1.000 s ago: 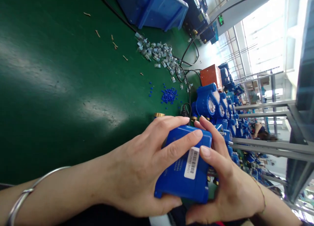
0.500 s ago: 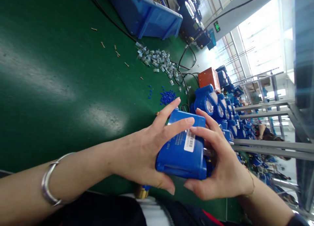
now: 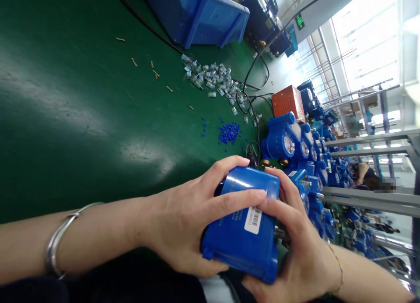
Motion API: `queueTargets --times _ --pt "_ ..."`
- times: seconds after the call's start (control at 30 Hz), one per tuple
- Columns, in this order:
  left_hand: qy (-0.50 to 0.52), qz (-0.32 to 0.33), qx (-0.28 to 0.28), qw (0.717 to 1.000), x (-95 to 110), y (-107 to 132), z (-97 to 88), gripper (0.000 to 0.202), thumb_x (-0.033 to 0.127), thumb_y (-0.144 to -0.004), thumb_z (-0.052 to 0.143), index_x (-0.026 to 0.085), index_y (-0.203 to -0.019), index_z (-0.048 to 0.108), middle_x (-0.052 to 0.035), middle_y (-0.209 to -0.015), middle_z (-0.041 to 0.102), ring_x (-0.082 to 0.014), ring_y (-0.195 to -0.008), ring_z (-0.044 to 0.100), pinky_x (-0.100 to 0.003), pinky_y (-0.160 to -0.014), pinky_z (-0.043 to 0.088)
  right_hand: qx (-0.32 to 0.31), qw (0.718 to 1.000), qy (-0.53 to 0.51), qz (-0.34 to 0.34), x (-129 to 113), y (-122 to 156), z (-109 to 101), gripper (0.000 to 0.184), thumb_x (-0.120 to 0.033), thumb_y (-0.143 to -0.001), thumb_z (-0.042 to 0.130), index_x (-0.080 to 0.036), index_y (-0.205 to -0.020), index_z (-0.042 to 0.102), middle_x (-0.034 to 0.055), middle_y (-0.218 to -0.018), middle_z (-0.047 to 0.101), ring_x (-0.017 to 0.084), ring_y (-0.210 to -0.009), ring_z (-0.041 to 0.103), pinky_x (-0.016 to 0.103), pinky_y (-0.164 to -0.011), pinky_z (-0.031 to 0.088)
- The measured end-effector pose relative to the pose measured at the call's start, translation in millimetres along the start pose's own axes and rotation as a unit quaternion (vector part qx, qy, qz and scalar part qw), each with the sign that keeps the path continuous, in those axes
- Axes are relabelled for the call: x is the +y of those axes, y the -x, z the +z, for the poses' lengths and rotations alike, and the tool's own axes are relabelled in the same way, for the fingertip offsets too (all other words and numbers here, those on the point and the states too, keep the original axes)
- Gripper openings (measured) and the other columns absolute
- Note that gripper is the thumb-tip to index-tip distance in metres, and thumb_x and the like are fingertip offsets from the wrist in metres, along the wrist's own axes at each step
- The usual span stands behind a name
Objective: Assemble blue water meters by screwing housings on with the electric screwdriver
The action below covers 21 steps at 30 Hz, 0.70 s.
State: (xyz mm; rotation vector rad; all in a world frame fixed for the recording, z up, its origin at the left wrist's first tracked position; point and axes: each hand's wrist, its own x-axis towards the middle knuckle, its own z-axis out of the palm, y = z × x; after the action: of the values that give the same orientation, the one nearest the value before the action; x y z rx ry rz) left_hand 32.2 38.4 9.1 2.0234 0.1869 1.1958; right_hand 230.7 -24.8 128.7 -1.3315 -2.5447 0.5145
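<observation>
Both hands clasp a glossy blue plastic meter housing (image 3: 243, 233) with a white barcode label at six o'clock over the green mat (image 3: 82, 110): left hand (image 3: 183, 224) wrapped around it, right hand (image 3: 295, 250) gripping opposite

Covers the sides and underside of the blue housing (image 3: 243, 233) with the left hand (image 3: 183, 224) and the right hand (image 3: 295, 250). Cannot read the white label (image 3: 253, 218): print too small. Loses the blue bin (image 3: 197, 9) and the black cable (image 3: 144, 22) past the top edge, both forearms past the lower edges. Cannot tell what the small clear parts (image 3: 210, 77) or brown bits (image 3: 134, 62) are. Overlaps the blue meters (image 3: 295, 149) in a row, each hiding most of the next. Cannot read the green sign (image 3: 299, 21). Hides most of a distant person (image 3: 362, 171) behind grey rails (image 3: 367, 141).
</observation>
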Motion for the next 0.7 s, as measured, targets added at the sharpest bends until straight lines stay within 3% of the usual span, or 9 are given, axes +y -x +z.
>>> queueTargets --times 0.2,0.37,0.5,0.7 --pt "0.007 0.007 0.005 1.000 -3.2 1.8 1.3 0.088 0.031 -0.067 0.074 0.020 -0.145 0.035 -0.0211 -0.152 0.021 -0.0421 -0.144 0.030 -0.052 -0.107 0.048 -0.004 1.000 -0.023 0.000 3.9 -0.6 -4.4 0.089 -0.033 -0.058 0.076 -0.023 -0.132 0.030 0.0104 -0.156 0.017 0.032 -0.144 0.026 0.046 -0.122 0.031" --pt "0.007 -0.019 0.016 1.000 -2.5 3.2 5.1 0.088 0.030 -0.067 0.072 0.029 -0.147 0.035 -0.0150 -0.154 0.023 -0.0421 -0.143 0.032 -0.051 -0.107 0.048 -0.004 1.000 -0.019 0.023 3.1 4.2 -3.3 0.087 -0.030 -0.056 0.077 -0.024 -0.130 0.031 0.0124 -0.154 0.018 0.035 -0.144 0.026 0.049 -0.117 0.037" --pt "-0.005 -0.007 0.029 1.000 0.1 4.1 8.3 0.085 0.030 -0.067 0.074 0.025 -0.144 0.038 -0.0173 -0.152 0.024 -0.0425 -0.142 0.033 -0.053 -0.108 0.047 0.009 0.999 -0.009 0.038 -0.5 7.5 -0.4 0.085 -0.031 -0.057 0.077 -0.023 -0.128 0.032 0.0146 -0.150 0.024 0.039 -0.142 0.027 0.053 -0.112 0.041" --pt "-0.004 -0.020 0.020 1.000 1.9 4.0 6.3 0.082 0.031 -0.070 0.071 0.027 -0.145 0.036 -0.0153 -0.152 0.023 -0.0392 -0.143 0.033 -0.049 -0.109 0.048 -0.007 1.000 0.007 0.004 0.7 4.9 -3.4 0.082 -0.034 -0.062 0.074 -0.020 -0.130 0.029 0.0152 -0.155 0.016 0.038 -0.144 0.025 0.055 -0.116 0.038"
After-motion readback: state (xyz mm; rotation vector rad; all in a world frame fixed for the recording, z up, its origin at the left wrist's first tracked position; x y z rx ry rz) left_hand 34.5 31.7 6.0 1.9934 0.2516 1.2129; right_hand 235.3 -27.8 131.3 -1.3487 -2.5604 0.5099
